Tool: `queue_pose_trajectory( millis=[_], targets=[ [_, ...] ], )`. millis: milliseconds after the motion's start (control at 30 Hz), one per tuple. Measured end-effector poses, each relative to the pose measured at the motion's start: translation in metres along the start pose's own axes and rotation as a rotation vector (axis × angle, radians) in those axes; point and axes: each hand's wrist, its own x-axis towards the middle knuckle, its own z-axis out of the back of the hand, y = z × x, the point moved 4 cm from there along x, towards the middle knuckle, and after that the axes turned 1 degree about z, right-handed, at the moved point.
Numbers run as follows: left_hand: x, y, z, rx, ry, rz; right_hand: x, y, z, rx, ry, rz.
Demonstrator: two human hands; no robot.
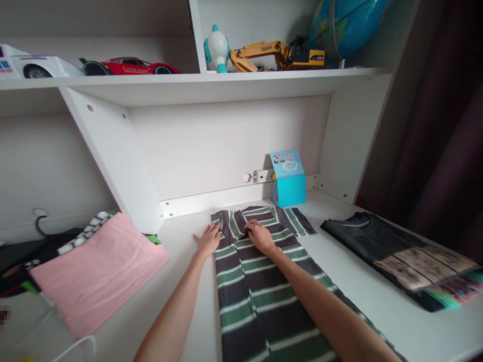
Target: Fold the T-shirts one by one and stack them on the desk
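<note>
A striped shirt (264,281) in dark, green and white lies on the white desk, its left side folded inward and a short sleeve spread out at the upper right. At the shirt's upper left edge, my left hand (208,241) rests with its fingers extended and touching the fabric. My right hand (260,236) is on the upper middle of the shirt, fingers curled and closed on the folded cloth. The fingertips of that hand are partly hidden. My right forearm crosses above the shirt's right half.
Pink folded clothing (101,271) lies on other garments at left, by a dark hanger (39,226). Folded dark shirts (377,251) lie at right. A blue desk calendar (290,188) stands behind, beside a socket (264,175). Above, the shelf (234,83) holds toys and a globe (350,25).
</note>
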Motion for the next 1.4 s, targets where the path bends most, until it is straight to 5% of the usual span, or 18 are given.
queue_pose_trajectory(
  millis=[200,633,767,900,1033,1233,1400],
  targets=[
    [-0.001,-0.003,0.000,-0.003,0.007,0.008,0.000,0.009,0.007,0.032,-0.017,0.128],
    [-0.005,-0.003,0.000,-0.016,0.049,-0.012,-0.016,0.006,0.003,-0.039,0.149,0.126],
    [-0.006,-0.003,0.001,-0.020,0.041,-0.040,-0.006,-0.023,0.022,-0.062,0.109,-0.054],
    [-0.007,-0.005,0.001,-0.028,0.019,-0.052,-0.005,-0.088,0.063,-0.179,0.011,-0.450],
    [-0.009,-0.006,0.000,-0.007,0.031,-0.049,-0.019,-0.138,0.083,-0.212,0.075,-0.699],
    [-0.016,-0.018,0.005,-0.101,-0.067,-0.189,-0.028,-0.153,0.082,-0.140,0.190,-0.778],
    [-0.017,-0.028,0.003,-0.401,-0.097,-0.299,-0.009,-0.128,0.099,-0.104,0.144,-0.664]
  ],
)
